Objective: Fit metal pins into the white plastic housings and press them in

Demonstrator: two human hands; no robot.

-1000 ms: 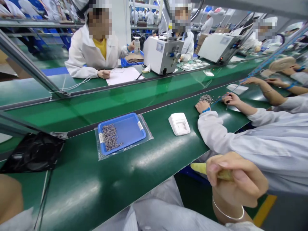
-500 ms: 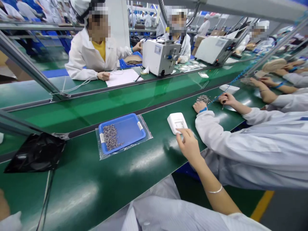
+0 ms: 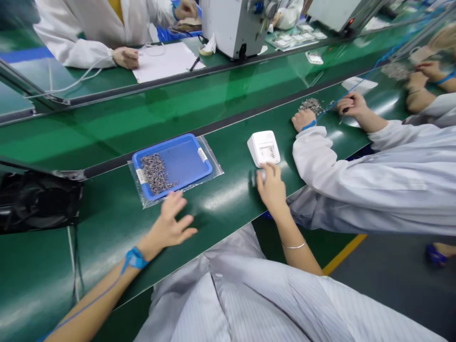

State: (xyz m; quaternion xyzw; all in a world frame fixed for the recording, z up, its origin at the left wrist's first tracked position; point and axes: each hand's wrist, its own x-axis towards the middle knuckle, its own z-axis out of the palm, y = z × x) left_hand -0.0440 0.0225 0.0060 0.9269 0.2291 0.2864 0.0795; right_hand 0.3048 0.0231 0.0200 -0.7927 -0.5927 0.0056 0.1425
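Observation:
My left hand (image 3: 173,221) hovers over the green bench with its fingers spread and nothing in them, a blue strap and cord at the wrist. Just beyond it lies a blue tray (image 3: 181,184), with a heap of small metallic parts (image 3: 156,172) at its left end. My right hand (image 3: 272,187) is at the near edge of a white plastic housing (image 3: 253,148), thumb and fingers apart and slightly bent. A pale blurred spot shows by the thumb; I cannot tell what it is. The housing has a square recess with small metal contacts.
A clear plastic bag (image 3: 217,164) lies under the tray. A black fan (image 3: 42,202) stands at left. To the right, a co-worker's hands (image 3: 304,118) are by a pile of small parts (image 3: 310,105). Across the divider, a white machine (image 3: 228,28) stands beside another person.
My left hand has come in from the lower left toward the tray. My right hand has drawn back slightly to the housing's near edge. The view has tilted down.

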